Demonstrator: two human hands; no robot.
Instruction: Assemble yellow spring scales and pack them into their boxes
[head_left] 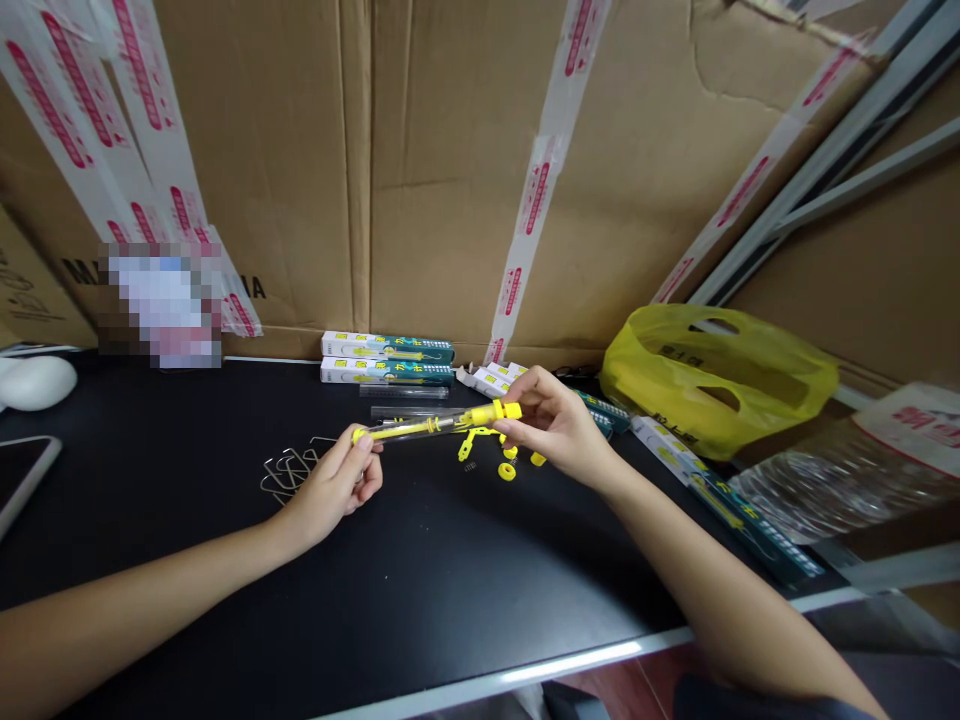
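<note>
A spring scale (427, 427), a clear tube with yellow parts inside, is held nearly level above the table between both hands. My left hand (334, 485) pinches its narrow left end between thumb and fingers. At the other end, my right hand (559, 425) grips around the thick yellow cap. Bent wire hooks (281, 472) lie just behind my left hand. Below the scale are a flat yellow piece (466, 446), a small coil spring (470, 466) and a yellow ring (507, 472). Clear tubes (405, 393) rest behind it, partly hidden.
Two printed boxes (386, 373) are stacked against a large cardboard box (450, 200). Another long box (727, 500) lies at the right, beside a yellow plastic bag (652, 360) and a big clear bottle (825, 485). A white rounded object (41, 384) stands at far left.
</note>
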